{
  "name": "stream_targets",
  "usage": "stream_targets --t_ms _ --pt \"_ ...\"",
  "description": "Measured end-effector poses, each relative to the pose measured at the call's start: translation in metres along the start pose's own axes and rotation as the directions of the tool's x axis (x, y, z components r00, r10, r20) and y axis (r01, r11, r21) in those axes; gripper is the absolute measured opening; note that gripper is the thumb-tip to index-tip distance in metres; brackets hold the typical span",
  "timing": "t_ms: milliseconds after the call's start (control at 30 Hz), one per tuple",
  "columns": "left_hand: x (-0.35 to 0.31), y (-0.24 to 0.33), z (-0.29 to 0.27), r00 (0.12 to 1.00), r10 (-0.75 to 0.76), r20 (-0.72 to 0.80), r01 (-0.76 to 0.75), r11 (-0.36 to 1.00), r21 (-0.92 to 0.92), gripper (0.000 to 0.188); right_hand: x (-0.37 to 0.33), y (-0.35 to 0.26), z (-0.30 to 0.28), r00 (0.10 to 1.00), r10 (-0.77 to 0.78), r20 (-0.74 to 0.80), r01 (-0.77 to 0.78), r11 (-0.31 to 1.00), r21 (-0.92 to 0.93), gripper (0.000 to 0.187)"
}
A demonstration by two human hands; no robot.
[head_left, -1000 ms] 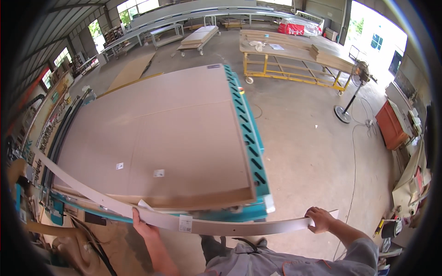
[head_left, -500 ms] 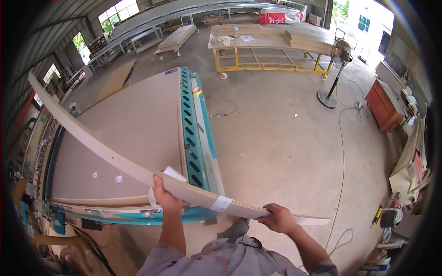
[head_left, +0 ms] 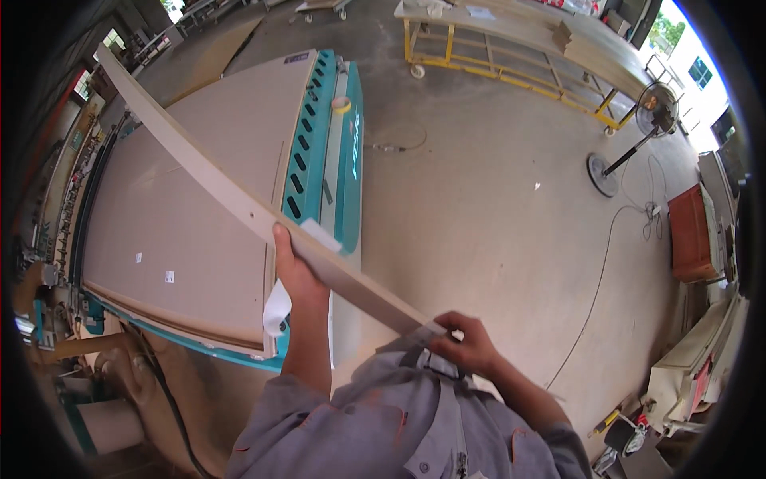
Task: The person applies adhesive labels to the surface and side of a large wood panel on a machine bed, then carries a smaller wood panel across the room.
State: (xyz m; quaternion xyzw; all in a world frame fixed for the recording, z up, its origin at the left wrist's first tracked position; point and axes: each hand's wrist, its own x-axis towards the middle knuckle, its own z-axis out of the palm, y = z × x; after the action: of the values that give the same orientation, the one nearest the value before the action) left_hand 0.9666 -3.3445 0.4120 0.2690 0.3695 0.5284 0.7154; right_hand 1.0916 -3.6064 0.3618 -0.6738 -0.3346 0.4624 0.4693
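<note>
While that long strip (head_left: 199,172) slants over the big board (head_left: 183,227), left hand (head_left: 299,275) clasped partway along, right hand (head_left: 463,342) pinching its end right of the board, I'd mind the far tip.

The teal bed (head_left: 313,172), edged by a row of dark slots, supports a large flat panel (head_left: 191,191) with two small white labels; a yellow roll (head_left: 341,104) rests along its right margin. The yellow-framed bench (head_left: 511,23) carries boards (head_left: 598,56) and paper (head_left: 480,12). The floor (head_left: 479,207) bears a pedestal fan (head_left: 632,150).
</note>
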Motion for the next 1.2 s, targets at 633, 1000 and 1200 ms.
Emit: stream_targets --t_ms 633,1000,1200 --pt "0.136 -0.04 0.142 0.837 0.225 -0.498 -0.198 0.974 0.107 0.05 0.305 -0.07 -0.188 0.798 0.083 0.597 -0.012 0.992 -0.123 0.021" --pt "0.237 0.015 0.09 0.7 0.472 -0.536 -0.422 0.879 0.223 0.05 0.522 -0.117 -0.1 0.671 -0.088 0.736 -0.1 0.973 0.208 0.016" --pt "0.266 0.032 0.08 0.429 0.471 -0.771 -0.354 0.873 0.336 0.048 0.657 -0.003 0.002 0.342 -0.517 0.784 0.879 0.471 -0.072 0.031"
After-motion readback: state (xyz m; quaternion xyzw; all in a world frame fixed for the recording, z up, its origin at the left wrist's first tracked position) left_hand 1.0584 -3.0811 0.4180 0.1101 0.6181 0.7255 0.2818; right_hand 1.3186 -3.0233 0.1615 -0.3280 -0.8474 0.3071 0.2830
